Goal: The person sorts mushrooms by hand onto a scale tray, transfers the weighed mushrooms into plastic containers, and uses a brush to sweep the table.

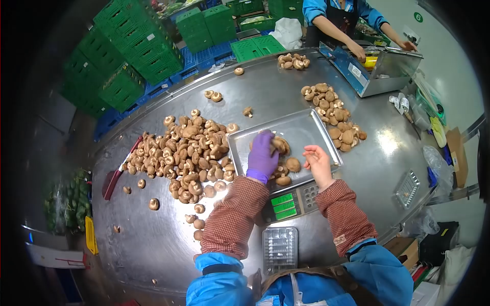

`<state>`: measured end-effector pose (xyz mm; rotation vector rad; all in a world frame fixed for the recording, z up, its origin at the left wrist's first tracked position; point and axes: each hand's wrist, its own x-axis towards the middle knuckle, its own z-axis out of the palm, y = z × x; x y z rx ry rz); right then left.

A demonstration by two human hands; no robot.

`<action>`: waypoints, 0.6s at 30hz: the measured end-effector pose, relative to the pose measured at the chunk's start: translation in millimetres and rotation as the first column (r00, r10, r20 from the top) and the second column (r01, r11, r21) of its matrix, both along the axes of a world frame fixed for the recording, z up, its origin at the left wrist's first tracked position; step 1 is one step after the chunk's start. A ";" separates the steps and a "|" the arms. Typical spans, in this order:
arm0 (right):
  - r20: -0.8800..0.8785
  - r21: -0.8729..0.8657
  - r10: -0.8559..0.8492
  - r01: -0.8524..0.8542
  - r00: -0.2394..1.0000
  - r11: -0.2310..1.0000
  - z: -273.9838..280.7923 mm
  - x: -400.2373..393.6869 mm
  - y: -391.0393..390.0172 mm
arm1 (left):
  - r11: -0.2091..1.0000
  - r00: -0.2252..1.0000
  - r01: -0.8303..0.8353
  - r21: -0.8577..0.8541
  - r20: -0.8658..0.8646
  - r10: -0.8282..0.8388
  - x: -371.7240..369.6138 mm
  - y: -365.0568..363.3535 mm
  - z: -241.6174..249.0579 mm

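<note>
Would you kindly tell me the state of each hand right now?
Left hand: gloved, against mushrooms in the metal tray; whether its grip is closed cannot be told.
Right hand: partly open, holding nothing visible.

L hand (pixel 263 155) purp-gloved; mushrooms (pixel 185 153) brn.

Stacked green crates (pixel 133 38) on blue pallets (pixel 194 58), a crumpled white bag (pixel 287 33) beside some of them; farther right, an aproned person (pixel 340 21) reaching into an open metal case (pixel 394 67)
</note>
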<state>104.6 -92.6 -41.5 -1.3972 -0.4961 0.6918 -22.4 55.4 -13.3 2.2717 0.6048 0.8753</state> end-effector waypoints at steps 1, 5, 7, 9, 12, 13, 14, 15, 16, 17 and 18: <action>0.005 0.001 0.007 -0.007 1.000 1.000 0.0 1.2 -4.8 | 1.000 1.000 0.004 0.003 0.003 -0.004 -4.5 -5.6 4.4; 0.001 -0.042 -0.016 0.016 1.000 0.999 -2.5 10.3 -27.5 | 0.981 0.995 0.050 0.190 -0.100 -0.032 -51.4 -15.8 35.6; 0.006 -0.043 -0.036 0.037 0.999 0.998 -7.8 10.2 -36.6 | 0.989 0.990 -0.142 0.029 0.004 0.142 -87.2 -15.9 23.9; -0.018 -0.066 -0.038 0.037 0.999 0.997 -9.1 9.2 -42.5 | 0.911 0.910 -0.413 0.010 0.051 0.412 -126.0 4.9 -37.9; -0.033 -0.075 -0.017 0.015 0.999 0.997 -5.6 1.4 -45.7 | 0.835 0.658 -0.461 0.302 -0.516 0.549 -184.8 4.1 -102.9; -0.027 -0.058 -0.005 0.003 1.000 0.998 -4.5 -0.1 -44.8 | 0.877 0.613 -0.426 0.221 -0.643 0.460 -194.9 -1.5 -104.1; -0.027 -0.059 0.015 -0.016 1.000 0.998 -4.6 -1.2 -44.4 | 0.899 0.677 -0.391 0.200 -0.599 0.428 -200.0 1.7 -103.9; -0.028 -0.063 0.014 -0.016 0.999 0.998 -3.2 -2.0 -42.8 | 0.888 0.714 -0.425 0.177 -0.537 0.449 -200.7 4.1 -112.0; -0.022 -0.062 0.015 -0.016 1.000 0.998 -1.7 -3.9 -42.4 | 0.898 0.725 -0.383 0.217 -0.531 0.438 -200.4 4.4 -113.5; -0.013 -0.059 0.016 -0.017 1.000 0.998 -0.4 -6.0 -41.9 | 0.904 0.737 -0.341 0.259 -0.524 0.428 -200.2 5.3 -114.3; -0.019 -0.071 0.016 -0.018 1.000 0.997 1.0 -7.0 -41.2 | 0.904 0.737 -0.341 0.259 -0.523 0.428 -200.6 4.6 -114.2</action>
